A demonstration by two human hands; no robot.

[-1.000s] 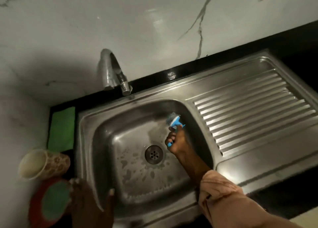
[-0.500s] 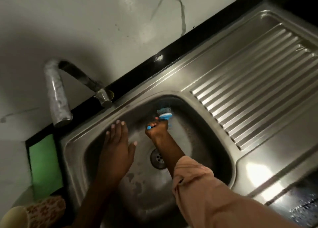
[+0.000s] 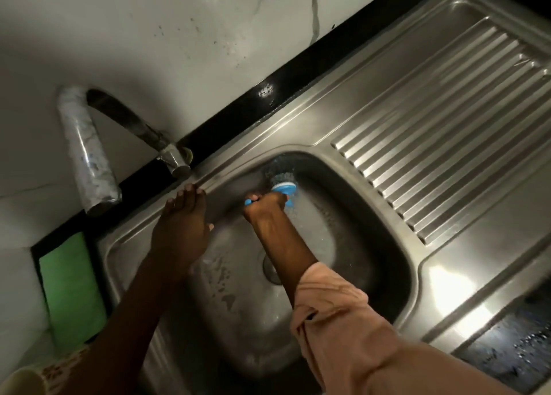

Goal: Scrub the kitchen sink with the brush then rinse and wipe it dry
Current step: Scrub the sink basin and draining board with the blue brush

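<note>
Single head-worn view, steeply downward, close over sink (image 3: 343, 120), tilted, wall at top

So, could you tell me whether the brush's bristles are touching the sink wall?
Touching: the head view shows the brush bristles pressed against the sink basin's far wall.

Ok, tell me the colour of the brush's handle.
Blue, seen in the head view: the brush, gripped by the right hand.

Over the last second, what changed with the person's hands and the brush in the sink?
The left hand came up from the near rim of the sink and now lies flat, fingers straight, reaching to the back rim near the tap. The right hand carried the blue brush from the basin's right side to its far back wall. Unchanged: the right hand's grip on the brush, and the green cloth left of the sink.
</note>
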